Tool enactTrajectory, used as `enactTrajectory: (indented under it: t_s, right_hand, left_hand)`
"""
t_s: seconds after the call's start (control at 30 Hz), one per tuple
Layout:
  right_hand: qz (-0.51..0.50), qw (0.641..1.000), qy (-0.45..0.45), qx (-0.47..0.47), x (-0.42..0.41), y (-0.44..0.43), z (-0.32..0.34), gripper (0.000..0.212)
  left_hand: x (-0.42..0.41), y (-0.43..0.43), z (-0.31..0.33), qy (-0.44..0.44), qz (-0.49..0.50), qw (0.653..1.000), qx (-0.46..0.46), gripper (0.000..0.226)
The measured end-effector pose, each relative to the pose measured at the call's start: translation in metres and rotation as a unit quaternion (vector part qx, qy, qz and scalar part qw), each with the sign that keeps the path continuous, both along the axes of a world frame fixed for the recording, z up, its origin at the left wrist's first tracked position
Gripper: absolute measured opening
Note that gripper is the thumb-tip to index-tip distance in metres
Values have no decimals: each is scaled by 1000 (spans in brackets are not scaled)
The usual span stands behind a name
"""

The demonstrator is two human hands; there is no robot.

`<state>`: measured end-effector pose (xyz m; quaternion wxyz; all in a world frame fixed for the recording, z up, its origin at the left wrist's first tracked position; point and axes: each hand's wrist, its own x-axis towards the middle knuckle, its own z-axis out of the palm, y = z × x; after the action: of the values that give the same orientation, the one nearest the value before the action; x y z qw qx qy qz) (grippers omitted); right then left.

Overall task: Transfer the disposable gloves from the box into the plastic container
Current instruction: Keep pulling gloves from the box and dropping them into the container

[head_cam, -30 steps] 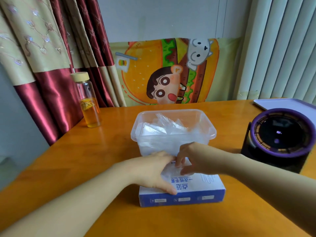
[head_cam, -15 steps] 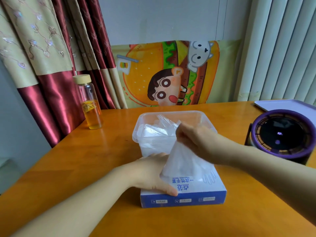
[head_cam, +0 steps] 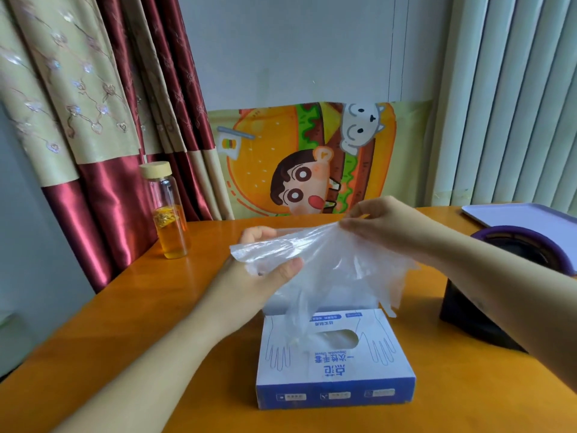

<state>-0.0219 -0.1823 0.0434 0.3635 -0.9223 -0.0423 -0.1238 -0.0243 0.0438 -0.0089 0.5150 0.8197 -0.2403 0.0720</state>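
A blue and white glove box (head_cam: 334, 367) lies on the wooden table near me, with more clear film showing in its oval opening. Above it a clear disposable glove (head_cam: 331, 264) is stretched between both hands. My left hand (head_cam: 265, 270) grips its left edge, thumb on top. My right hand (head_cam: 387, 226) pinches its right edge, higher and farther back. The glove's fingers hang down toward the box. The plastic container (head_cam: 276, 304) sits behind the box, almost wholly hidden by the glove; only a bit of its wall shows.
A glass bottle (head_cam: 168, 214) of amber liquid stands at the back left by the curtain. A black device with a purple ring (head_cam: 515, 254) sits at the right, and a pale tray (head_cam: 524, 214) lies behind it. A cartoon poster leans against the wall.
My right hand pulled a glove up out of the box. My left hand left the box top and took hold of the glove's other edge, so it now spreads in the air.
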Motion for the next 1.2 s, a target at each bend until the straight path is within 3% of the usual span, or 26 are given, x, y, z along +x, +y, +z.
enactTrajectory:
  t_s: [0.1,0.2,0.3,0.37,0.4,0.47,0.6,0.67,0.77,0.87,1.0,1.1,1.2]
  right_hand:
    - [-1,998,64,-17,5,6,-10,24]
    - [1,995,103,-9,8,10,-20,25]
    - [12,992,119,45,8,9,-25,24]
    - [16,987,125,99,8,9,-27,25]
    - [16,984,128,119,8,9,-28,26]
    - [21,983,125,137,6,11,-31,30]
    - [42,967,129,215,1,17,-37,30]
    - [50,958,132,248,1,20,-41,30]
    - [28,973,85,213,1,22,-44,38]
    - [-14,956,25,293,1,18,-43,39]
    - [-37,932,10,360,4,10,-39,32]
    - [-95,943,-61,312,4,0,-25,31]
    - [-88,944,-233,215,-1,-3,-15,24]
  left_hand:
    - [3,-1,9,-43,35,998,17,93]
    - [3,-1,17,-197,109,974,38,94]
    - [-3,-2,24,-444,174,877,53,66]
    - [-8,-5,20,-576,148,798,96,47]
    - [-11,-7,15,-621,113,765,129,39]
    - [-13,-14,4,-648,42,733,202,33]
    - [-2,-24,-9,-593,31,744,307,46]
    - [2,-28,-9,-573,26,766,290,35]
    - [4,-29,-5,-572,6,792,214,18]
    - [4,-21,-4,-579,2,794,185,17]
    - [5,-9,-11,-588,-9,788,182,11]
    - [2,-5,-18,-562,-76,786,247,9]
    - [4,-3,-28,-461,-88,824,316,26]
